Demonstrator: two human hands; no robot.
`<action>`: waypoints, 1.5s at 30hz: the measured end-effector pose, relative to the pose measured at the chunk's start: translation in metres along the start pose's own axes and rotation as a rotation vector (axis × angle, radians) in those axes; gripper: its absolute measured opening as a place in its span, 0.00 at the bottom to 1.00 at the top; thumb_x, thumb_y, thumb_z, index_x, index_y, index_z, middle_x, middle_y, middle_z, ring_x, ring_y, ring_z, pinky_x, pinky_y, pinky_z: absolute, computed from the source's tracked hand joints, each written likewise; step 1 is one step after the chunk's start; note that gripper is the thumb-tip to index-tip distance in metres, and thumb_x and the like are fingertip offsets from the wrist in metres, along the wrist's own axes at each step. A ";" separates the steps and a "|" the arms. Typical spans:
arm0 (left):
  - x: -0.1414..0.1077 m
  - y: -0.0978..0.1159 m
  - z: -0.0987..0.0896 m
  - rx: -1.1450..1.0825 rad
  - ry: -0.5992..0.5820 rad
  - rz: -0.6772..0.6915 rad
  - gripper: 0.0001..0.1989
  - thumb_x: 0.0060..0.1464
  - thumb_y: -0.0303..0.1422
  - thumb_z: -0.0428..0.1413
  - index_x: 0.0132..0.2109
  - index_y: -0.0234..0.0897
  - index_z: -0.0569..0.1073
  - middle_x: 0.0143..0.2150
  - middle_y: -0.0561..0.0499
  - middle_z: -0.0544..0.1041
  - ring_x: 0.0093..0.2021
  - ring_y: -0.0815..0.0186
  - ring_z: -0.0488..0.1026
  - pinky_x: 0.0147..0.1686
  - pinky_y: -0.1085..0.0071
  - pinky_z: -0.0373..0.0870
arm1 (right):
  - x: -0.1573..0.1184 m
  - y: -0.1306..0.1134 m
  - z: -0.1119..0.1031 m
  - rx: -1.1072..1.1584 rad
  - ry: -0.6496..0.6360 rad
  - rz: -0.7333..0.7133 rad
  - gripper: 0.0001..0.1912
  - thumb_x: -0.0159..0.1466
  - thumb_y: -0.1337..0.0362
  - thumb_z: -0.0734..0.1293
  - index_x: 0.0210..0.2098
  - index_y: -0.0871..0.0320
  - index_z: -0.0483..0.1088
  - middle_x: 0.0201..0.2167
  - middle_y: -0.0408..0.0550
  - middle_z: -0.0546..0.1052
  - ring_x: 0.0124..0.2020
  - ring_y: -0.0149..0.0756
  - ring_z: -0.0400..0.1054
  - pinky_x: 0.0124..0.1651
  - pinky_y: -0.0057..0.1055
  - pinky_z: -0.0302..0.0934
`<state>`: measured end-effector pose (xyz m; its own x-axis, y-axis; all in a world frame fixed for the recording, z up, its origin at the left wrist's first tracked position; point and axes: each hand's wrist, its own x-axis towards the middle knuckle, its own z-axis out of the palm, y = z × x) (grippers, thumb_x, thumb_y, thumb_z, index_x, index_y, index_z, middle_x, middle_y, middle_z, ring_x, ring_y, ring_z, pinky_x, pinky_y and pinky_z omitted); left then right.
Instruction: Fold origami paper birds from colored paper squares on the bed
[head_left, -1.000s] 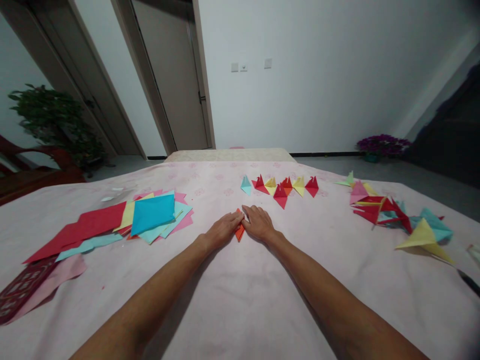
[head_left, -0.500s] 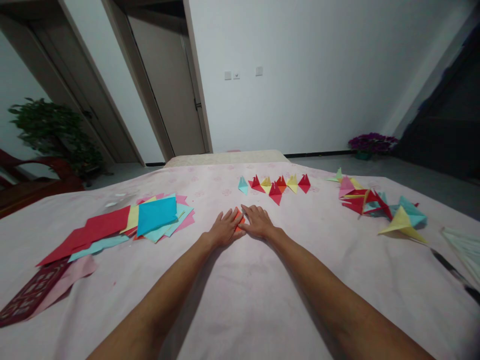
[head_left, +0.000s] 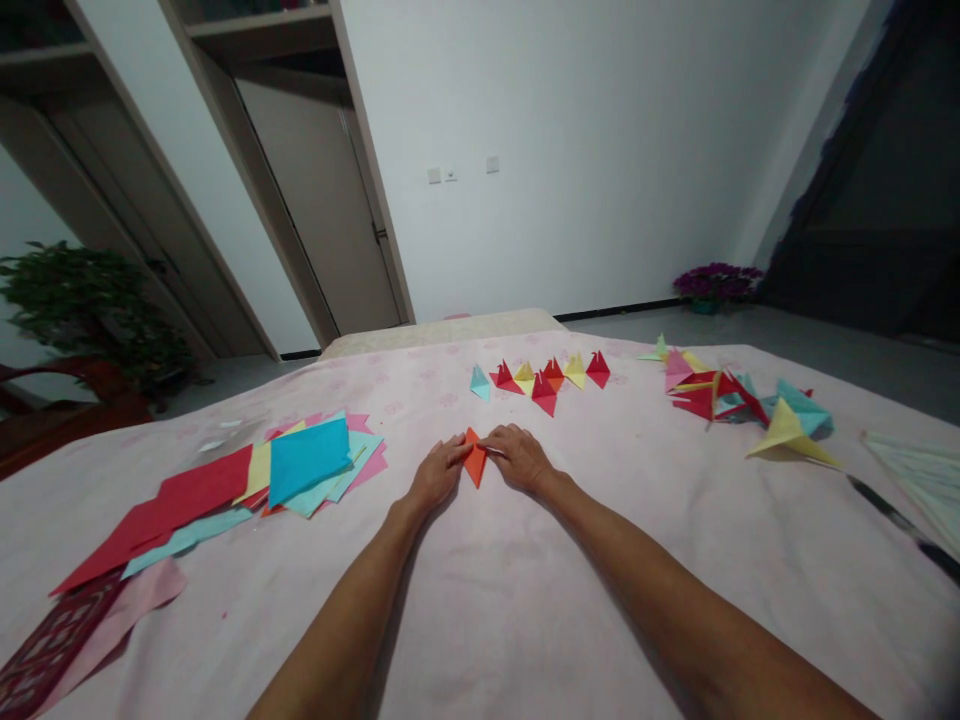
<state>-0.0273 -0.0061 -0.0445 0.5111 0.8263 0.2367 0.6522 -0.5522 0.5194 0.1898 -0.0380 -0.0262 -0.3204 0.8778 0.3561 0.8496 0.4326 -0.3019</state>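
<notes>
Orange paper between two hands on a pink cloth

The pink cloth (head_left: 480, 600) covers a table before a pale wall (head_left: 585, 140) and a door (head_left: 315, 190). A purple plant fills a green pot (head_left: 705, 306). The left hand (head_left: 439, 472) and right hand (head_left: 517, 458) press fingertips on the folded orange paper (head_left: 475, 464), lying mid-table.

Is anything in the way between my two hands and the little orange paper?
No, nothing visible is in the way. The left hand and right hand both have their fingers right on the orange paper.
</notes>
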 end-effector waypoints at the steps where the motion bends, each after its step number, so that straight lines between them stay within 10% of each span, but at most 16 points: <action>1: 0.000 0.000 0.001 -0.009 0.016 -0.001 0.23 0.60 0.25 0.48 0.61 0.40 0.71 0.67 0.47 0.64 0.68 0.65 0.58 0.69 0.58 0.46 | 0.000 0.000 0.000 -0.002 0.001 0.002 0.16 0.67 0.64 0.63 0.52 0.44 0.73 0.47 0.45 0.75 0.48 0.40 0.63 0.50 0.36 0.54; 35: 0.005 0.000 0.006 -0.244 0.250 -0.090 0.11 0.57 0.27 0.57 0.45 0.41 0.80 0.53 0.48 0.79 0.56 0.62 0.74 0.61 0.61 0.66 | 0.004 -0.009 -0.004 -0.006 -0.010 0.080 0.10 0.67 0.60 0.65 0.45 0.45 0.77 0.44 0.44 0.76 0.46 0.38 0.64 0.47 0.34 0.55; 45: 0.007 0.005 0.001 -0.213 0.269 -0.134 0.08 0.57 0.29 0.55 0.40 0.41 0.79 0.48 0.50 0.81 0.50 0.62 0.76 0.51 0.66 0.70 | 0.018 -0.011 0.006 0.024 0.039 0.300 0.05 0.63 0.60 0.68 0.37 0.50 0.77 0.40 0.43 0.78 0.42 0.37 0.67 0.43 0.32 0.55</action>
<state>-0.0197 -0.0038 -0.0412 0.2450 0.9051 0.3476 0.5579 -0.4248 0.7130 0.1717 -0.0259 -0.0218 -0.0402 0.9588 0.2812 0.8934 0.1605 -0.4195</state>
